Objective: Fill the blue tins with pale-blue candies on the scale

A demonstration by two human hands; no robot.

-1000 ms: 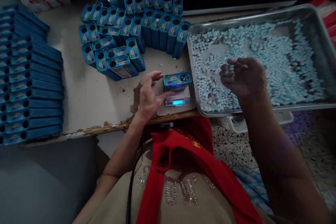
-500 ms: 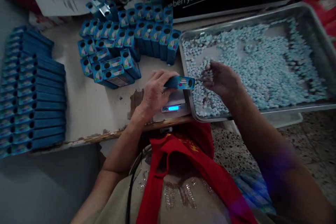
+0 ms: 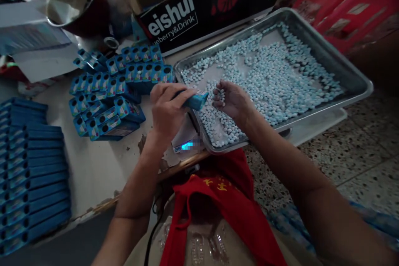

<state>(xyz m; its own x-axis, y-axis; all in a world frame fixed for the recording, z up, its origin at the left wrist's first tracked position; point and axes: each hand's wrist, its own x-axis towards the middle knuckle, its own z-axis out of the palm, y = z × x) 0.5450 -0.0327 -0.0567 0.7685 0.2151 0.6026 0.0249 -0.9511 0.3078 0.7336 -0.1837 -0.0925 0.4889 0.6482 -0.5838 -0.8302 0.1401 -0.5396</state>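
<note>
My left hand (image 3: 166, 110) is closed round a small blue box (image 3: 196, 100), holding it tilted above a small scale (image 3: 183, 141) with a lit blue display. Its open end points toward the metal tray (image 3: 349, 70). My right hand (image 3: 229, 99) hovers just right of the box over the tray's near left corner, fingers curled and pinched together on a few pale blue candies (image 3: 268, 75) of the kind that cover the tray. What exactly sits between the fingertips is too small to make out.
Several upright blue boxes (image 3: 109, 91) with round holes stand clustered behind the scale. Flat blue boxes (image 3: 28, 174) are stacked in rows at the left edge. A black carton (image 3: 199, 8) stands behind the tray. Red crates (image 3: 352, 4) are at the far right, and terrazzo floor lies below.
My left hand picked the blue box up off the scale and tilted it toward the tray. My right hand moved left from the tray's middle to the box's open end. The view swung.
</note>
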